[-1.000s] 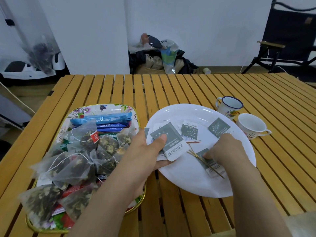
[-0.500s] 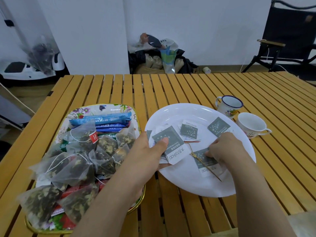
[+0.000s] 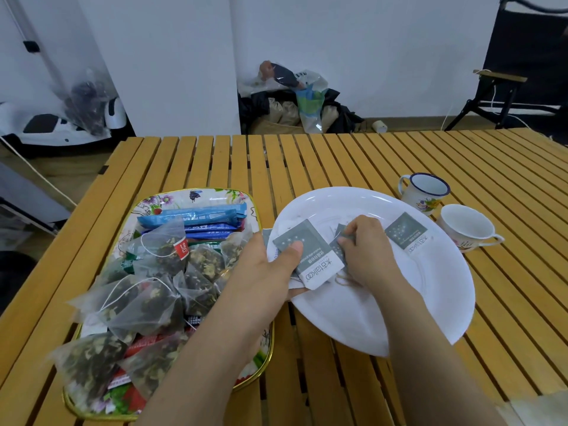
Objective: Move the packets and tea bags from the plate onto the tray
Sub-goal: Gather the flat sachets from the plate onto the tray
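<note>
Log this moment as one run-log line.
left hand: grip on grey packet stack | right hand: pinching grey packet over plate | one packet loose on plate | tray: piled

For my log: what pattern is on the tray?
Floral print with a gold rim on the tray, head view.

A yellow-orange slatted wooden desk (image 3: pixel 338 167) carries everything. On its left side lies a gold-rimmed rectangular floral tin tray (image 3: pixel 196 196), heaped with sachets. Just right of it rests a round white plate (image 3: pixel 384 330), its near edge tilted up off the slats. Beyond the plate's far right rim stand a blue-rimmed white enamel mug (image 3: pixel 422 193) and, just beside it, a white floral cup (image 3: pixel 465 227).
</note>
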A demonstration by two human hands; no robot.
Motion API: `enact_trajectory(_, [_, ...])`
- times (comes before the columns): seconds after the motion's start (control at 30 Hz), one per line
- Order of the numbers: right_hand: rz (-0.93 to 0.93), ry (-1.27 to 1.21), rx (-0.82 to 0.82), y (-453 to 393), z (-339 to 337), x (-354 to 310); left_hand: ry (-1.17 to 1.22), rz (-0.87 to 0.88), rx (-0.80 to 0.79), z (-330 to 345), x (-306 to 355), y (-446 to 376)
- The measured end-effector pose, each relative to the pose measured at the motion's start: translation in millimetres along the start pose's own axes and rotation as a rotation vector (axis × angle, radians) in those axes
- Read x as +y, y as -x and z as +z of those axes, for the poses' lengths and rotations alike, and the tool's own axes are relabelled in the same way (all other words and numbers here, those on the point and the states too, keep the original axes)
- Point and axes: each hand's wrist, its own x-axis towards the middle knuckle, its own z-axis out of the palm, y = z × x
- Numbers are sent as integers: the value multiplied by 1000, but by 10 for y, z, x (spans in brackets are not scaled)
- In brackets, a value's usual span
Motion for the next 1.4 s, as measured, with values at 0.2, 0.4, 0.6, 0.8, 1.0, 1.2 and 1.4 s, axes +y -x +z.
enact_trajectory(0.2, [12,174,21,11,-72,5,-20,-4,14,-11,-12,-12])
enact_trajectory(0.4, [76,-130,39,7,-160,20,-23,-7,13,-16,-3,-15])
enact_trajectory(0.6, [146,-454,229,7,-363,-72,-35,-15,39,-24,-9,-27])
enact_trajectory(0.8, [173,-904,133,153,-737,-260,-94,-8,72,12,-43,-31])
enact_trajectory(1.0, [203,-843,-183,258,-612,-415,-38,12,8,99,-56,0])
enact_trajectory(1.2, [148,-657,-183,305,-538,-501,11,28,24,154,-79,27])
enact_trajectory(1.4, [154,-595,-233,343,-559,-570,-91,10,-3,121,-62,28])
